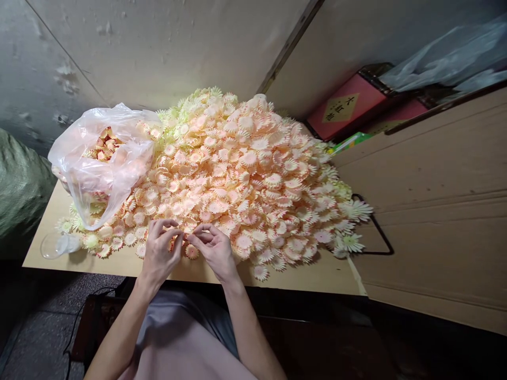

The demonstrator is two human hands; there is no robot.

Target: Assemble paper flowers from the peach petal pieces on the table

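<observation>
My left hand (160,253) and my right hand (217,252) meet over the front edge of a large heap of pale pink and cream artificial flower heads (237,174). Thumb and forefinger are pinched together on each hand, with the fingertips close to each other. What they pinch is too small to make out against the petals. Just below the fingertips lies a darker pink flower head (192,252) on the wooden tabletop (317,279).
A translucent plastic bag (119,184) with red-edged flower pieces stands left of the heap. A clear plastic cup (55,246) lies at the table's left edge. Cardboard (428,211) borders the right side, with red boxes (344,105) behind. A green sack (19,195) is at far left.
</observation>
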